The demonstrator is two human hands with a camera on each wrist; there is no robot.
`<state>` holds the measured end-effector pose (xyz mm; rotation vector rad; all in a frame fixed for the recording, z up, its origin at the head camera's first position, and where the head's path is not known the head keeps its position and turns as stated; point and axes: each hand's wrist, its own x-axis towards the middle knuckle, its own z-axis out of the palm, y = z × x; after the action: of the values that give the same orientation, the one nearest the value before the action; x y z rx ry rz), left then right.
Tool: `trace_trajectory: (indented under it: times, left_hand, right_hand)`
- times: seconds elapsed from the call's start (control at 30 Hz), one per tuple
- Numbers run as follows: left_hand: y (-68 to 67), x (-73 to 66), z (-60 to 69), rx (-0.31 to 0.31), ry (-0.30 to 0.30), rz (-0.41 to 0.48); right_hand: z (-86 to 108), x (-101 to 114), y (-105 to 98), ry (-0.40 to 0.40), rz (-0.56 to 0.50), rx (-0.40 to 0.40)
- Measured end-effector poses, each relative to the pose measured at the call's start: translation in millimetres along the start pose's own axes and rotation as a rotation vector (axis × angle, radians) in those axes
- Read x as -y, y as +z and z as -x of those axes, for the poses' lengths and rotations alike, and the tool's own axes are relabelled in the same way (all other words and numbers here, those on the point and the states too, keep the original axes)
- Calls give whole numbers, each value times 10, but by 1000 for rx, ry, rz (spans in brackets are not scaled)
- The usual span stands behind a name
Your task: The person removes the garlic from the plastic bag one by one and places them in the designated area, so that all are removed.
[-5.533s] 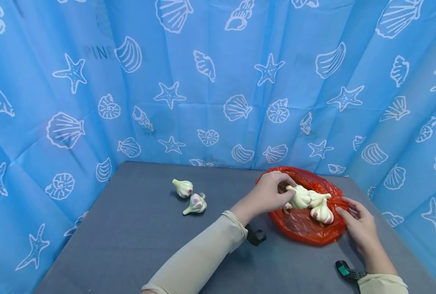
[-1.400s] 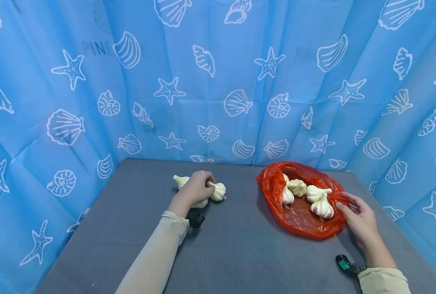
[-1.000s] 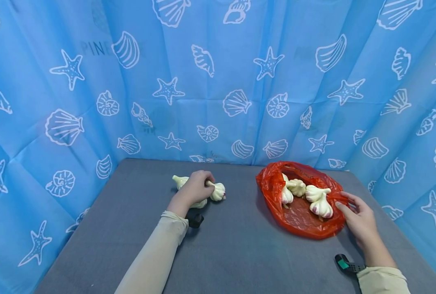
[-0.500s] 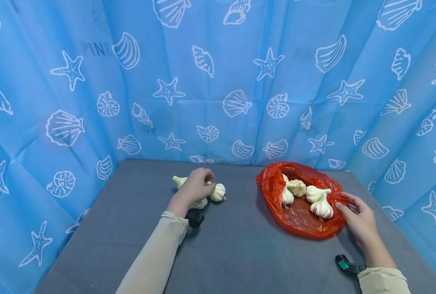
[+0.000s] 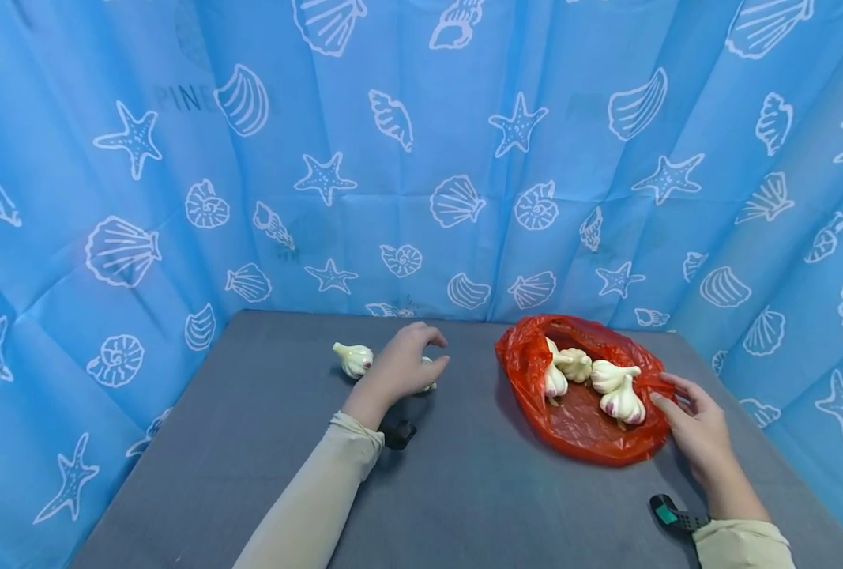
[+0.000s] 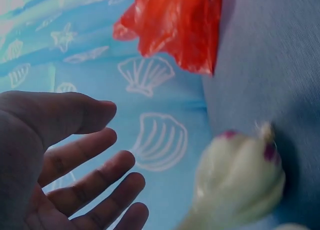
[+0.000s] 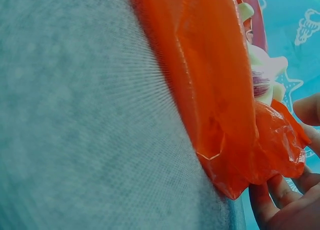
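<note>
My left hand [image 5: 401, 365] hovers over the left part of the table with nothing in it. Its fingers are spread and apart from the garlic bulb [image 6: 237, 177] in the left wrist view. That bulb is mostly covered by the hand in the head view. Another garlic bulb [image 5: 355, 360] lies to the left of the hand, and one more is hidden beneath it. On the right, my right hand [image 5: 698, 427] pinches the rim of a red plastic bag [image 5: 585, 450], thumb above and fingers below. Several garlic bulbs [image 5: 622, 403] sit inside the open bag.
A grey cloth-covered table [image 5: 464, 490] carries everything. Behind it and along both sides hangs a blue curtain [image 5: 407, 213] with white shell prints. Black straps [image 5: 677, 515] are on the wrists.
Over five seconds, my left hand has carried a garlic bulb from the bag to the table's left side and released it. Just now it has lifted and shifted right. My right hand stays at the bag.
</note>
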<state>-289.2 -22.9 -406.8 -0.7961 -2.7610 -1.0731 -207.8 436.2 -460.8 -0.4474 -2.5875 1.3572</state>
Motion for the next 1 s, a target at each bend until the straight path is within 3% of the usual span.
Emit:
trace_trajectory:
  times: [0.37,0.77,1.0]
  left_hand:
    - [127,-311,-104,4,112,44]
    - [348,-633,-233,37,219,65]
    - [486,-798,-343,83,271,124]
  right_hand:
    - [-3,10,-12,-13,1,-8]
    - [-8,-16,-9,-8,-8,-6]
    - [-8,11,-8,5,-2,-7]
